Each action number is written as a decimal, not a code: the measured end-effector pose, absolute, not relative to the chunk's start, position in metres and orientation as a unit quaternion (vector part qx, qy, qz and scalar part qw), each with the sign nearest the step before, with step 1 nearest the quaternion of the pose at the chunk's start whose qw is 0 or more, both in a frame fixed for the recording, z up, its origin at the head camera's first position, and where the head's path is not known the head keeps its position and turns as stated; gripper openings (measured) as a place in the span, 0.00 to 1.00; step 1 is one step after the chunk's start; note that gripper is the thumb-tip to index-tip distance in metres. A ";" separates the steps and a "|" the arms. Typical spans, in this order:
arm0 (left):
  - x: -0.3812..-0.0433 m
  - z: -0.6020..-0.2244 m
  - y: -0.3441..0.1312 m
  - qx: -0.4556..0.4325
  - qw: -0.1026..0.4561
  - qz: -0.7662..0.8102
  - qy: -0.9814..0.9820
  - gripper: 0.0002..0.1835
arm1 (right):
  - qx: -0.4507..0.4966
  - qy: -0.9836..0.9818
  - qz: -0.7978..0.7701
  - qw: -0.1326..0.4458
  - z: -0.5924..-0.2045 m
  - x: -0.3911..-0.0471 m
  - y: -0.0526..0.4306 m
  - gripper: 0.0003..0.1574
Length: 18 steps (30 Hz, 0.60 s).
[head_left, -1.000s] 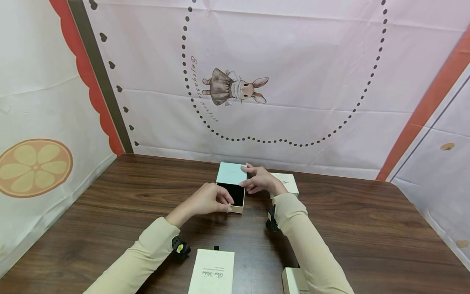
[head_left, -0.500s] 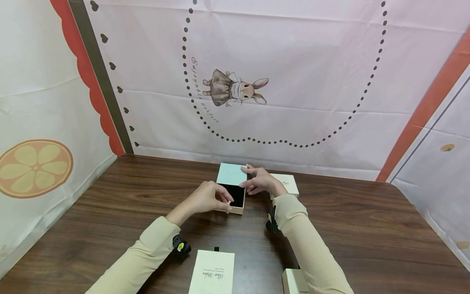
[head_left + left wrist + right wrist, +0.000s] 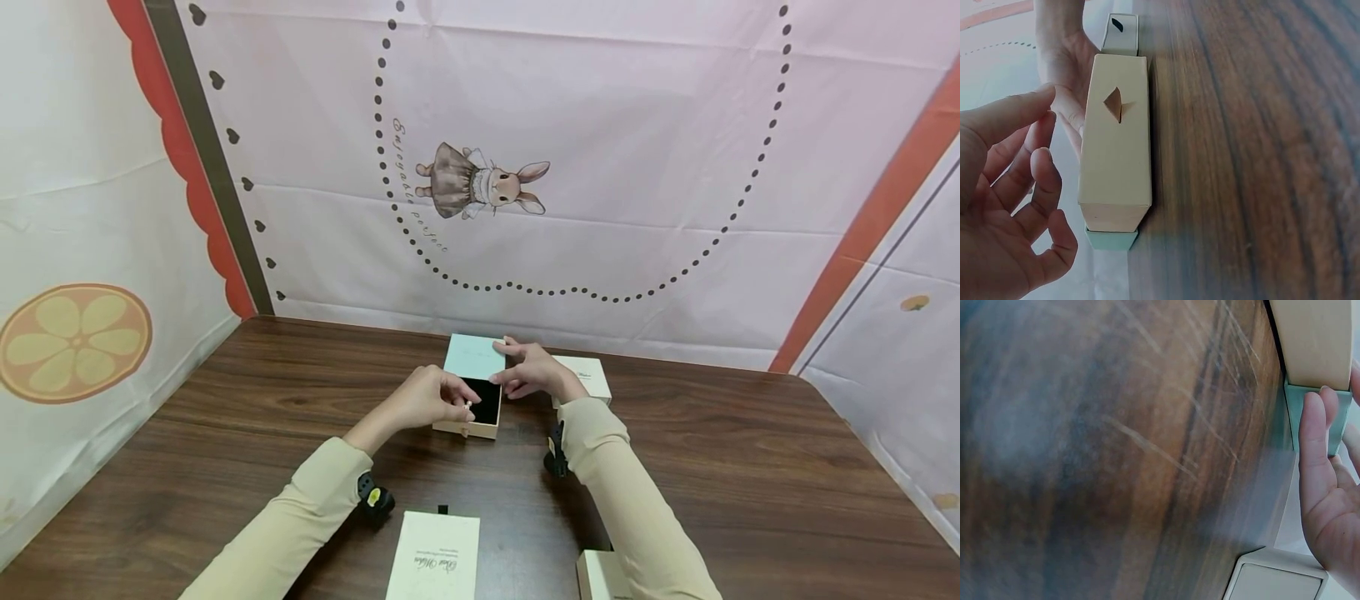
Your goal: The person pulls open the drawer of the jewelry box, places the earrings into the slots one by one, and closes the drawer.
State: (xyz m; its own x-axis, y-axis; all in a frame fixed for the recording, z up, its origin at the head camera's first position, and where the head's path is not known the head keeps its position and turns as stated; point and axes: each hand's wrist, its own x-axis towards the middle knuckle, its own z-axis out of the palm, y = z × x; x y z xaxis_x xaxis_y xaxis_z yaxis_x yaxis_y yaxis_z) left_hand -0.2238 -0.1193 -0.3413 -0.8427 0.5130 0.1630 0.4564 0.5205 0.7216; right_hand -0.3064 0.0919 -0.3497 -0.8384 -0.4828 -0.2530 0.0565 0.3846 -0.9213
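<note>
My left hand pinches a tiny pale thing between thumb and fingertips, too small to make out its kind. It is held over the black-lined drawer of a jewelry box, pulled partly out toward me. The drawer's cream front carries a brown pull tab. A pale teal sleeve forms the box's far part. My right hand holds the sleeve's right side, thumb at the near edge and index finger at the far corner. In the right wrist view, its fingers lie along the teal side.
Behind the right wrist stands a cream box. Nearer me lie a cream box with script and a black tab, and another cream box partly under the right forearm. A printed cloth hangs at the table's far edge.
My left hand has risen slightly with the small thing, uncovering more of the drawer front and its tab. My right hand stays on the sleeve.
</note>
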 end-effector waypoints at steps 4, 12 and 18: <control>-0.226 -0.343 -0.118 0.264 0.038 0.399 0.877 0.09 | -0.137 0.794 -0.537 0.251 -0.350 -0.307 0.092 0.47; -0.232 -0.343 -0.116 0.249 0.047 0.395 0.883 0.10 | -0.122 0.796 -0.534 0.259 -0.351 -0.310 0.091 0.46; -0.235 -0.342 -0.116 0.248 0.046 0.392 0.885 0.09 | -0.125 0.797 -0.531 0.261 -0.352 -0.312 0.091 0.46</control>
State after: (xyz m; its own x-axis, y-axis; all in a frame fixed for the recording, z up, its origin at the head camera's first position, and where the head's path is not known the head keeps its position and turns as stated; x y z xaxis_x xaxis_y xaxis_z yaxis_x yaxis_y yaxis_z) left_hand -0.2351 -0.1155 -0.3423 -0.8726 0.4750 0.1140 0.4034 0.5691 0.7165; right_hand -0.3119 0.0912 -0.3517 -0.8327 -0.4758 -0.2833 0.0780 0.4057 -0.9107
